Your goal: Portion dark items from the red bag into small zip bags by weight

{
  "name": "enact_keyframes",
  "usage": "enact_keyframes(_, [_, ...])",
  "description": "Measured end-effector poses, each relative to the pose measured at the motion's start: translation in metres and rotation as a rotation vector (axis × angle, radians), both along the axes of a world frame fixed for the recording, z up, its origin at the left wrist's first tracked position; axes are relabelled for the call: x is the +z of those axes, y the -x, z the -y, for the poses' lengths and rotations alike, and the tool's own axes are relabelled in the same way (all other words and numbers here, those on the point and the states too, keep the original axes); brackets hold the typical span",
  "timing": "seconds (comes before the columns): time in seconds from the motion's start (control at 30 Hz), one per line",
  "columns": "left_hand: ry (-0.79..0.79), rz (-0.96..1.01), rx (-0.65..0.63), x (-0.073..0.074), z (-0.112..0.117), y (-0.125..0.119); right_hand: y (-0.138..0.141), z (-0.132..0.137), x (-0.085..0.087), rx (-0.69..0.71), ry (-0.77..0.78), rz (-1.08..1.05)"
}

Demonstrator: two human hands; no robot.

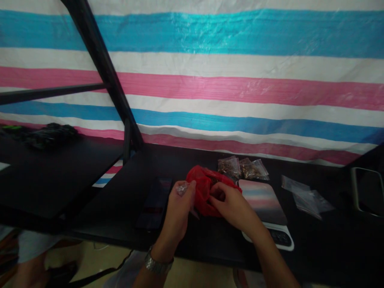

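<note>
A crumpled red plastic bag (198,176) sits on the black table between my two hands. My left hand (180,200) is closed around a small clear plastic bag (181,189), its thumb against the red bag's left side. My right hand (229,202) reaches into the mouth of the red bag with its fingertips bent together; what they pinch is hidden. To the right of the red bag is a flat scale (264,202) with a shiny plate, partly under my right forearm. Behind it lie small filled zip bags (229,166) holding brownish bits.
Several flat clear bags (306,196) lie right of the scale, with a phone-like device (368,191) at the far right. A dark phone (154,204) rests left of my left hand. A black metal frame (105,72) rises at left before a striped sheet (240,92).
</note>
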State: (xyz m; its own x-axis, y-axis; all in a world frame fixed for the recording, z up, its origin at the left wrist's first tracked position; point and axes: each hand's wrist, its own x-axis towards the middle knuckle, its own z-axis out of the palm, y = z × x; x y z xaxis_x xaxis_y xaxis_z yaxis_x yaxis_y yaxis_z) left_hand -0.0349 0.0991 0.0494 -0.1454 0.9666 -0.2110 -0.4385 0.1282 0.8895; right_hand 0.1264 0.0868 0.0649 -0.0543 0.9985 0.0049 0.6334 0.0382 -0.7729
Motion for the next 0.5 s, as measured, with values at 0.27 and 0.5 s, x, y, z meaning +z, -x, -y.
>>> enact_keyframes(0.27, [-0.105,-0.334,0.07,0.003,-0.004,0.014,-0.003,0.002,0.007,0.128,0.154,-0.259])
enact_keyframes(0.5, [-0.493,-0.749,0.301,0.009,0.01,0.023,-0.023,0.003,0.015,0.059,0.13,-0.379])
